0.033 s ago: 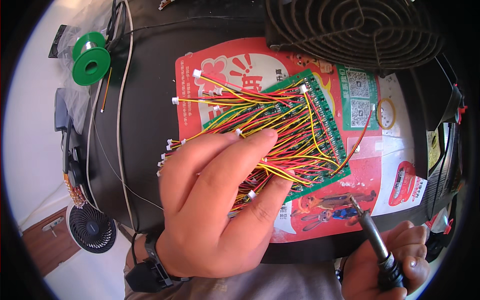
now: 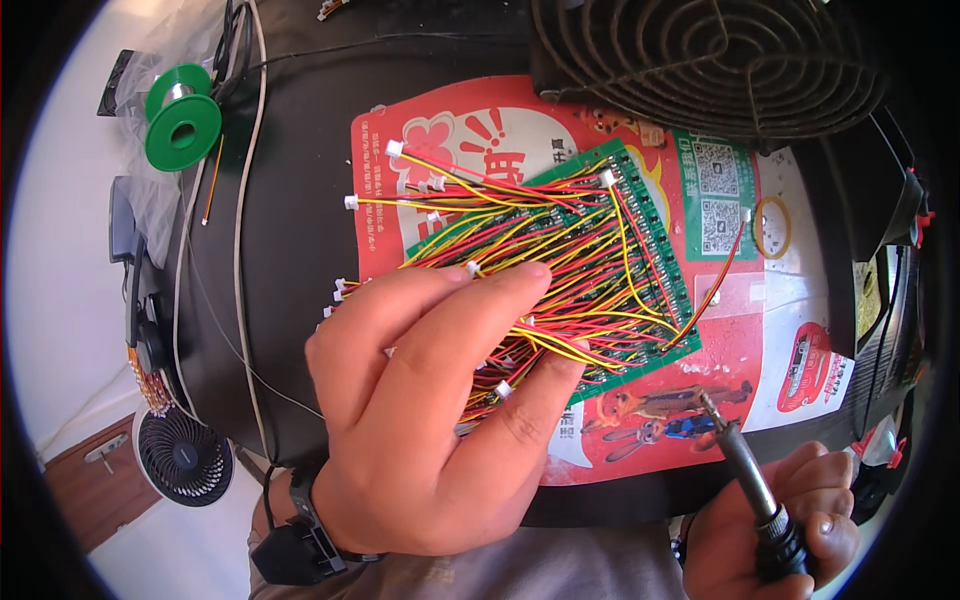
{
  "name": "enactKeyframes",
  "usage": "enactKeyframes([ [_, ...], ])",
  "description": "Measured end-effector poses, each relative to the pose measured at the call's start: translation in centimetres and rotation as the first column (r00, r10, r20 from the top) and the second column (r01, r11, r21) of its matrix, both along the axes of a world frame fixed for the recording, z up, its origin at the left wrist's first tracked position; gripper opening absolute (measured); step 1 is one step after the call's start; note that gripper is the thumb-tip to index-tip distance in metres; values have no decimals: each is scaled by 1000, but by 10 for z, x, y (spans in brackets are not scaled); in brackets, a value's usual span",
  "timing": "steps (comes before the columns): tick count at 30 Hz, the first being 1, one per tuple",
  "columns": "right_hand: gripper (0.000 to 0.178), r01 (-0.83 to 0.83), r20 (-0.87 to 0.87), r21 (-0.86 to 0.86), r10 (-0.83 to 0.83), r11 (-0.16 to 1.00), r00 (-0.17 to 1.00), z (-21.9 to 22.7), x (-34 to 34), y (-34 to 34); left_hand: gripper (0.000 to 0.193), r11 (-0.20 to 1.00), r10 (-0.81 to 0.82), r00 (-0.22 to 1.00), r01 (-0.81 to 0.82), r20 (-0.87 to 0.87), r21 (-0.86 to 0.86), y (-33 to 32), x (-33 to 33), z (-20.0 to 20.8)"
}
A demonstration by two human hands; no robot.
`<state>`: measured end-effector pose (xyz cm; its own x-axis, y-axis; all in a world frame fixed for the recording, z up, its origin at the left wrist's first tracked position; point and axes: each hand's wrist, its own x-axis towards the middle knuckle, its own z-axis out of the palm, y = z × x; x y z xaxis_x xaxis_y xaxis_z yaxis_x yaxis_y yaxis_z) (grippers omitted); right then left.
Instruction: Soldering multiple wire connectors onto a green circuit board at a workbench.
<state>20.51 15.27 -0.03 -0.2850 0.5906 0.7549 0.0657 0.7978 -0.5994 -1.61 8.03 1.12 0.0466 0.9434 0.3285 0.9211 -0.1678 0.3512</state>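
Where wires [image 2: 560, 235] crowd the board [image 2: 645, 364], my left hand [image 2: 430, 410] lies across its lower left part, thumb and forefinger apart with red, yellow and black strands in the gap; whether my hidden fingers press any of them, I cannot tell. My right hand [image 2: 822, 497] is wrapped round the handle of the iron [image 2: 755, 480], below and right of the board, its tip over the mat [image 2: 740, 345] and clear of the board's edge. The board itself lies aslant on the mat, and judging by how thickly it is strung, much of the wiring looks done: rows sweep out past its left edge and end in white plugs [image 2: 395, 147]. One lead [image 2: 715, 295] arcs off its right side instead. What is left I can judge only in part, since the strands cover most of the joints and I cannot say which are soldered. A spare wire [image 2: 213, 180] lies well left of the board, near the spool [image 2: 160, 148], and is not joined to it.
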Motion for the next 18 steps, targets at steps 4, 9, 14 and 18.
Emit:
enactKeyframes([
  [4, 45, -7, -44, 6, 7, 1000, 999, 0, -4, 1, 35, 999, 38, 995, -39, -90, -5, -3, -1, 5],
  [9, 44, 41, -42, 29, -39, 999, 998, -5, -6, 1, 37, 996, 61, 991, -69, -119, -63, 1, -1, 10],
  [14, 43, 30, -59, -7, -30, 1000, 998, -4, -6, 0, 42, 993, 22, 996, -32, -85, -113, 3, -5, 10],
  [18, 43, 19, -23, -8, -19, 1000, 1000, -2, -4, -1, 44, 985, 14, 1000, -13, 5, -173, 3, -6, 11],
])
